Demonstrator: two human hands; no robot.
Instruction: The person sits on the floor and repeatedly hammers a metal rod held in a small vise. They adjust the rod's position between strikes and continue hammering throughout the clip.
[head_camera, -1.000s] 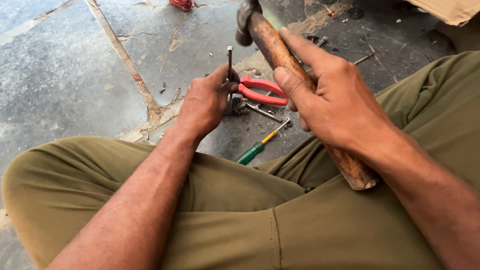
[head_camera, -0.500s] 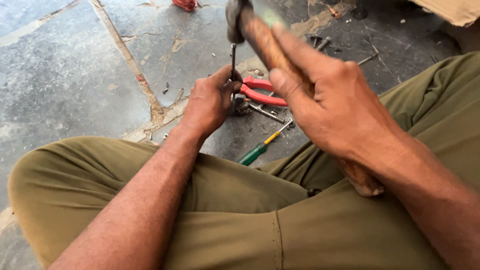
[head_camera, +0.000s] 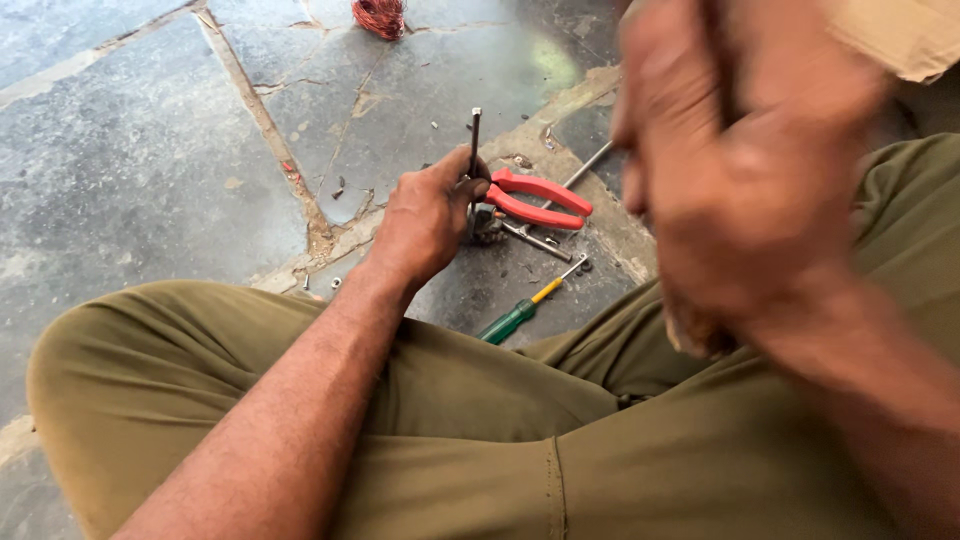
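Observation:
My left hand (head_camera: 425, 220) grips a thin metal rod (head_camera: 475, 140) and holds it upright on a small metal part (head_camera: 487, 225) on the stone floor. My right hand (head_camera: 745, 180) is raised close to the camera and blurred, closed around a wooden hammer handle whose butt end (head_camera: 690, 335) shows below the fist. The hammer's head is out of view. I sit with both knees bent, in olive trousers.
Red-handled pliers (head_camera: 540, 200) lie just right of the metal part. A green and yellow screwdriver (head_camera: 515, 320) lies near my leg. A coil of copper wire (head_camera: 378, 15) sits at the top, with cardboard (head_camera: 900, 35) at the top right. Small bolts dot the floor.
My right hand has lifted the hammer up towards the camera, taking its head out of view. My left hand has kept the rod upright in the same spot.

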